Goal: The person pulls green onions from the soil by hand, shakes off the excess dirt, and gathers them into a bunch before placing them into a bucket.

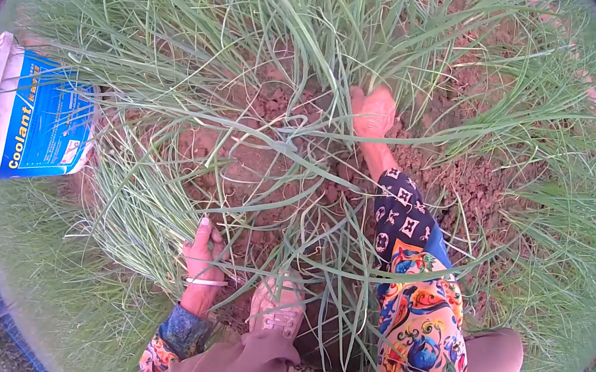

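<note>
My right hand (373, 112) reaches forward to the soil, its fingers closed around the base of a clump of green onions (378, 59) growing there. My left hand (205, 253), with a pale bangle at the wrist, is low and left of centre, thumb up and fingers curled at the edge of a thick bundle of cut or pulled green onions (144, 213). Most of its fingers are hidden by the stalks. Long loose leaves cross in front of both arms.
A white bucket with a blue Coolant label (50, 120) lies tilted at the left. Reddish-brown soil (461, 179) shows between the rows. My shoe (278, 306) is planted close to the left hand. More green onions (566, 249) grow on the right.
</note>
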The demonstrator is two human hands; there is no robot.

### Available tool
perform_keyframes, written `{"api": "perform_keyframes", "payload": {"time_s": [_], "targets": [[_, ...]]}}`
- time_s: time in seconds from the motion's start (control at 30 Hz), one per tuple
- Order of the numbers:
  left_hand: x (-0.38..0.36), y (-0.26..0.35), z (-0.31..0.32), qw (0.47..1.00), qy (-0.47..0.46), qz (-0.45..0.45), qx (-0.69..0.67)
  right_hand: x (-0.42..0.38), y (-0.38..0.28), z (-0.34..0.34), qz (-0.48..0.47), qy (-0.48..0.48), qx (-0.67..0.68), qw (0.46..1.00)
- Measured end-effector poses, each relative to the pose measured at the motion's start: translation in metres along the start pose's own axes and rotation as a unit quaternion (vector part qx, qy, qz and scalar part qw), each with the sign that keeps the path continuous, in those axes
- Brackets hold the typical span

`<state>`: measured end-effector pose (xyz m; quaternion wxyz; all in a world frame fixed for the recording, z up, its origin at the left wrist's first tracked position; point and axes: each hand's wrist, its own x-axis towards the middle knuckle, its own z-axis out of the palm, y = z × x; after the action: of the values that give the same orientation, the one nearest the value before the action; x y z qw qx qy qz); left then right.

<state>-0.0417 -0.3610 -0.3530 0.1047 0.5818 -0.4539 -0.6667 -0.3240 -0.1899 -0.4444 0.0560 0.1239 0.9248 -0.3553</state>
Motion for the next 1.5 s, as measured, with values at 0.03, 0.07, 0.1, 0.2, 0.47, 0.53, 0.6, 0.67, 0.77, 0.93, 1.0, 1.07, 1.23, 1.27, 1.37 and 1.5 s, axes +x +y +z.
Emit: {"api": "perform_keyframes", "payload": {"time_s": [0.03,0.07,0.1,0.2,0.47,0.53,0.6,0.67,0.77,0.93,1.0,1.07,1.23,1.27,1.37,1.5], "targets": [[-0.001,0.0,0.001,1.0,0.006,-0.002,0.001,-0.001,0.004,0.0,-0.01,0.01,0.03,0.999],[-0.002,0.0,0.001,1.0,-0.001,-0.006,-0.004,-0.003,0.011,-0.002,-0.02,0.021,0.058,0.998],[0.0,-0.002,-0.003,1.0,-0.021,-0.001,-0.004,-0.004,0.017,-0.003,-0.03,0.032,0.085,0.995],[0.011,-0.011,-0.015,0.999,-0.047,-0.004,-0.026,-0.007,0.036,0.004,-0.067,0.065,0.171,0.981],[0.013,-0.014,-0.015,0.999,-0.027,-0.013,-0.036,-0.013,0.019,-0.001,-0.108,0.019,0.155,0.982],[0.016,-0.015,-0.016,0.998,-0.019,-0.017,-0.062,-0.003,0.008,0.002,-0.066,-0.037,0.101,0.992],[0.018,-0.017,-0.019,0.998,-0.004,-0.016,-0.06,-0.002,-0.002,0.003,-0.039,-0.013,0.101,0.994],[0.017,-0.018,-0.02,0.998,-0.009,-0.018,-0.064,0.001,-0.006,0.005,-0.04,-0.009,0.091,0.995],[0.01,-0.012,-0.012,0.998,-0.002,-0.02,-0.052,0.004,-0.009,-0.004,-0.033,-0.073,0.093,0.992],[0.008,-0.009,-0.008,0.999,-0.023,-0.014,-0.028,0.015,0.004,0.0,-0.141,-0.097,0.063,0.983],[0.006,-0.008,-0.009,0.998,-0.046,-0.009,-0.03,0.017,0.004,-0.002,-0.132,-0.099,0.048,0.985],[0.005,-0.003,-0.002,0.998,-0.049,0.009,-0.033,0.01,-0.007,-0.024,-0.116,-0.062,0.12,0.984],[0.002,-0.001,-0.001,0.999,-0.031,-0.006,-0.03,0.024,-0.036,-0.12,0.042,-0.329,0.649,0.684],[-0.002,0.002,0.001,0.997,-0.058,0.004,-0.053,0.032,-0.034,-0.13,0.033,-0.337,0.663,0.668],[-0.014,0.03,0.001,0.988,-0.106,0.028,-0.105,0.044,-0.051,-0.152,-0.137,-0.043,0.044,0.989],[-0.038,0.08,0.004,0.951,-0.245,0.14,-0.128,-0.021,-0.136,-0.193,-0.188,-0.122,0.23,0.947]]}}
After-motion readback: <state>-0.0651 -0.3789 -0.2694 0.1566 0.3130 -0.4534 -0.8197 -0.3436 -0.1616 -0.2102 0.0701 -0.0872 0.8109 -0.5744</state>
